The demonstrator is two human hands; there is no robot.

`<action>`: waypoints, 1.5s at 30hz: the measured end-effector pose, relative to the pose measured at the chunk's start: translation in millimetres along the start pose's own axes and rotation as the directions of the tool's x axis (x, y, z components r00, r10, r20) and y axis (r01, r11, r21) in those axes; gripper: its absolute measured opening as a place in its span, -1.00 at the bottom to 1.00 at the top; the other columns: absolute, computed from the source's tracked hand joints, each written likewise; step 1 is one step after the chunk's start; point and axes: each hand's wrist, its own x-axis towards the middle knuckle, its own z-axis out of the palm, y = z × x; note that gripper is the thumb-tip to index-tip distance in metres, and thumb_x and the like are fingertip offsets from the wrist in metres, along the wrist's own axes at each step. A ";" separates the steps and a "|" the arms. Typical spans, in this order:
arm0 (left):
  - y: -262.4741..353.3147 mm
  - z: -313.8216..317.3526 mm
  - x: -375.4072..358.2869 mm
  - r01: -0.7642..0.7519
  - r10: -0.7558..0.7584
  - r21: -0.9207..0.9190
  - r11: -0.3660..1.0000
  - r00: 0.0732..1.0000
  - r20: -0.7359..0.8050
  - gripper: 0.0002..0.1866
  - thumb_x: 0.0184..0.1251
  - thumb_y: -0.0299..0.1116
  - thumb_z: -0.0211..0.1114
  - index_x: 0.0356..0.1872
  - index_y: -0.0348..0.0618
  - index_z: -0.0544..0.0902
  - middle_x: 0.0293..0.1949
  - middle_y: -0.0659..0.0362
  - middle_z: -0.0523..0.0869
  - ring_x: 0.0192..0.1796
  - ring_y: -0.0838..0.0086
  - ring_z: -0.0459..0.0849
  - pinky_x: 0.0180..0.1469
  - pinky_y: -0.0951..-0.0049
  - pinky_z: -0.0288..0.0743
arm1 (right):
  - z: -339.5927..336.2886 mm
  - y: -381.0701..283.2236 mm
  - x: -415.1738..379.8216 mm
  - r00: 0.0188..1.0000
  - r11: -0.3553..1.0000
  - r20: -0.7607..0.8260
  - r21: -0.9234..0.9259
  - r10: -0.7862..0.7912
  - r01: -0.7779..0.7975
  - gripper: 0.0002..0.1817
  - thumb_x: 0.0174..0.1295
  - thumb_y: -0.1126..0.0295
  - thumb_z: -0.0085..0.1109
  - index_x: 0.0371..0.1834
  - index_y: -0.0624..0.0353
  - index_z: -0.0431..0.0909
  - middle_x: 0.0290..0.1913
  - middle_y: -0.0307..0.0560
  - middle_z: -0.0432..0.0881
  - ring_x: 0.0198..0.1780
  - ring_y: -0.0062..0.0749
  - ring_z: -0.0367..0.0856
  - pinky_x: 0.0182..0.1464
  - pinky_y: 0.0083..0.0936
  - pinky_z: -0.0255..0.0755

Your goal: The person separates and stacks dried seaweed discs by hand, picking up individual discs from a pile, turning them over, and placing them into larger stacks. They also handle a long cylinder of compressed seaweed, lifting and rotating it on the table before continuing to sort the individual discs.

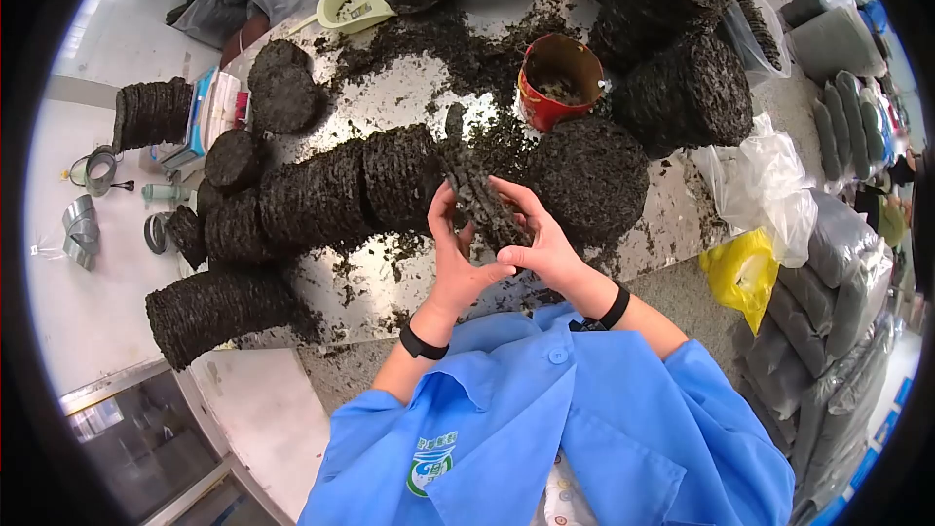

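Observation:
Both hands hold a short stack of dark, rough discs [479, 197] over the table, the stack standing on edge and tilted. My left hand [458, 258] has its fingers curled at the stack's left lower side. On the right side, my right hand [545, 244] grips it with the thumb in front and fingers behind. Just left of the stack lies a long row of similar dark discs [317, 185]. A round dark disc pile [589, 180] sits right beside my right hand. Behind stands a red container [558, 83] with dark bits inside.
Dark crumbs litter the metal table [390, 278]. A pale green scoop [354, 5] lies at the back. Large dark rolls [682, 93] stand back right, near clear plastic [769, 175] and a yellow bag [742, 278]. Another disc stack [219, 317] lies front left. Bagged dark pieces [828, 302] are piled right.

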 end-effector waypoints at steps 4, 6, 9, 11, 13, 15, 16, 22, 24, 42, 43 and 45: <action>13.6 10.5 -3.6 0.115 -0.115 -0.055 0.992 0.993 0.005 0.10 0.03 -0.34 0.50 0.56 -0.04 -0.05 0.45 0.07 0.26 0.47 0.18 0.38 0.53 0.11 0.27 | 8.6 -8.4 -5.0 0.999 0.999 -0.018 0.015 -0.037 0.037 0.00 0.19 0.10 0.50 0.63 0.13 0.13 0.54 -0.11 0.14 0.59 -0.27 0.10 0.57 -0.28 0.05; 6.2 -5.4 -5.5 0.150 -0.140 -0.240 0.959 0.988 0.061 0.13 0.04 -0.31 0.48 0.58 -0.05 -0.11 0.47 0.07 0.26 0.48 0.17 0.38 0.53 0.12 0.28 | 5.8 -6.7 -8.5 0.997 0.999 -0.060 0.001 -0.048 0.048 -0.11 0.30 0.11 0.37 0.63 0.11 0.15 0.53 -0.11 0.15 0.58 -0.31 0.08 0.55 -0.32 0.05; -16.5 -23.8 -10.2 0.203 -0.195 -0.482 0.852 0.979 0.067 0.10 0.08 -0.19 0.41 0.62 -0.12 -0.04 0.50 0.02 0.35 0.48 0.15 0.42 0.54 0.10 0.30 | -4.8 -19.0 -11.1 0.996 0.994 -0.082 0.107 0.023 -0.015 -0.14 0.33 0.15 0.34 0.63 0.11 0.14 0.47 -0.12 0.26 0.48 -0.33 0.24 0.50 -0.36 0.14; -17.0 -36.3 -6.5 0.239 -0.252 -0.715 0.658 0.964 0.090 -0.06 0.14 -0.10 0.38 0.56 -0.15 0.22 0.44 0.02 0.46 0.43 0.12 0.48 0.52 0.04 0.33 | -22.6 -30.6 -12.1 0.976 0.945 -0.178 0.319 0.128 -0.066 -0.23 0.41 0.13 0.21 0.60 0.17 0.18 0.33 -0.09 0.51 0.29 -0.30 0.52 0.39 -0.30 0.37; -19.3 -44.5 -4.5 0.194 -0.215 -0.692 0.695 0.975 0.057 -0.16 0.24 0.10 0.30 0.49 -0.12 0.37 0.42 0.01 0.51 0.43 0.10 0.48 0.50 0.04 0.34 | -44.9 -51.9 -13.6 0.975 0.866 -0.174 0.500 0.136 -0.031 -0.30 0.49 0.04 0.09 0.57 0.20 0.24 0.41 0.02 0.50 0.37 -0.20 0.52 0.44 -0.19 0.39; -17.0 -45.1 -2.1 0.174 -0.257 -0.765 0.620 0.966 0.011 -0.15 0.30 0.19 0.28 0.50 -0.10 0.34 0.44 0.04 0.49 0.43 0.10 0.49 0.50 0.01 0.34 | -71.8 -58.1 -17.2 0.945 0.819 -0.231 0.570 0.229 -0.059 -0.31 0.54 -0.07 -0.05 0.54 0.21 0.28 0.47 0.07 0.46 0.43 -0.11 0.48 0.50 -0.11 0.34; -16.8 -42.8 -1.5 0.193 -0.252 -0.773 0.605 0.967 0.044 -0.14 0.35 0.24 0.25 0.52 -0.10 0.32 0.44 0.08 0.48 0.42 0.13 0.49 0.48 0.01 0.36 | -82.7 -58.4 -16.8 0.934 0.785 -0.234 0.615 0.272 -0.074 -0.31 0.56 -0.11 -0.10 0.54 0.18 0.29 0.46 0.07 0.46 0.42 -0.07 0.48 0.49 -0.07 0.34; -3.3 3.1 20.3 0.209 -0.161 -0.392 0.896 0.975 0.153 -0.15 0.41 0.17 0.25 0.54 -0.17 0.25 0.45 0.08 0.42 0.43 0.23 0.46 0.43 0.20 0.36 | -85.4 -37.1 -18.3 0.939 0.784 -0.240 0.619 0.247 -0.048 -0.23 0.52 -0.20 -0.10 0.57 0.17 0.26 0.49 0.04 0.44 0.47 -0.03 0.43 0.53 -0.02 0.26; 16.6 22.8 30.0 0.098 -0.065 -0.130 0.987 0.969 0.239 -0.19 0.47 0.12 0.19 0.52 -0.25 0.26 0.49 0.02 0.35 0.46 0.20 0.40 0.47 0.23 0.25 | -73.2 -32.7 -18.2 0.954 0.812 -0.207 0.581 0.217 -0.058 -0.18 0.46 -0.24 -0.04 0.57 0.14 0.26 0.50 0.02 0.43 0.48 -0.05 0.42 0.55 -0.02 0.23; 35.6 33.7 27.2 -0.019 -0.006 0.368 0.930 0.998 0.066 -0.21 0.22 -0.40 0.41 0.46 -0.31 0.25 0.35 -0.06 0.42 0.34 0.22 0.50 0.37 0.21 0.42 | -18.9 -24.8 6.2 0.971 0.749 -0.163 0.662 0.175 -0.024 -0.40 0.57 0.02 -0.12 0.48 0.22 0.35 0.34 0.01 0.57 0.32 -0.19 0.57 0.43 -0.17 0.41; 36.0 25.7 24.7 0.122 -0.125 0.238 0.964 0.992 -0.001 -0.23 0.23 -0.38 0.41 0.44 -0.33 0.27 0.26 -0.04 0.54 0.27 0.24 0.59 0.31 0.25 0.48 | -19.9 -25.6 7.1 0.948 0.721 -0.215 0.693 0.233 -0.020 -0.41 0.56 0.04 -0.11 0.45 0.25 0.38 0.33 0.03 0.59 0.32 -0.18 0.58 0.42 -0.16 0.42; 25.8 -1.6 20.6 0.134 -0.132 0.110 0.985 0.991 -0.031 -0.36 0.36 -0.47 0.24 0.45 -0.32 0.28 0.18 0.04 0.63 0.17 0.37 0.64 0.25 0.34 0.53 | -33.7 -25.8 5.4 0.925 0.732 -0.269 0.681 0.267 -0.013 -0.40 0.54 0.03 -0.11 0.45 0.24 0.38 0.35 0.04 0.57 0.34 -0.15 0.56 0.44 -0.15 0.40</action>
